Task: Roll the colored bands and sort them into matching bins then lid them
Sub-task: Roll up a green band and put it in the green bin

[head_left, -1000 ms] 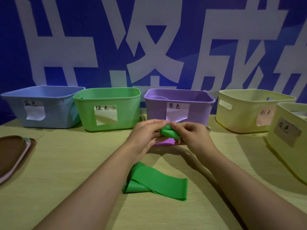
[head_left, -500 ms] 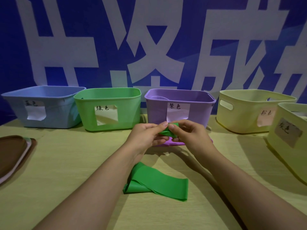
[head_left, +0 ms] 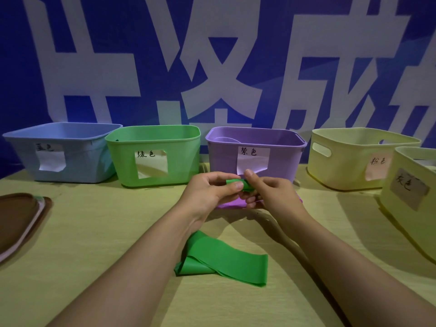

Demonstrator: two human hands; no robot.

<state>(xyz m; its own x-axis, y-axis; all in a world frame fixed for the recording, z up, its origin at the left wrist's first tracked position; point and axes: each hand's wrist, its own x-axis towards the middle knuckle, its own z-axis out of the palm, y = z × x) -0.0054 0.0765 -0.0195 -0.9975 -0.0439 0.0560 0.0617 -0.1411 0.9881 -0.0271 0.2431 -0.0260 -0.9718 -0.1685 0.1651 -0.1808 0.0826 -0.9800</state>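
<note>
Big white letters are seen on a blue wall [head_left: 146, 38] behind the purple bin [head_left: 256, 156]. Just left of it stands the green bin [head_left: 153, 154]. In front of it, a green roll [head_left: 236, 184] is pinched by the left hand [head_left: 207, 194] and right hand [head_left: 271, 192].

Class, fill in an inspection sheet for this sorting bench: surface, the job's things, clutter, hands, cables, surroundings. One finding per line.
Surface: pale wooden table.
Job's things: small green roll held in the air by both hands; second green band lying loosely folded on the table; blue bin, green bin, purple bin and two yellow bins, all unlidded and labelled; brown lids stacked at the left edge.
Clutter: purple band partly hidden under the hands.
Hands: left hand and right hand pinch the roll.
Cables: nothing seen.
Surroundings: blue banner with white characters.
</note>
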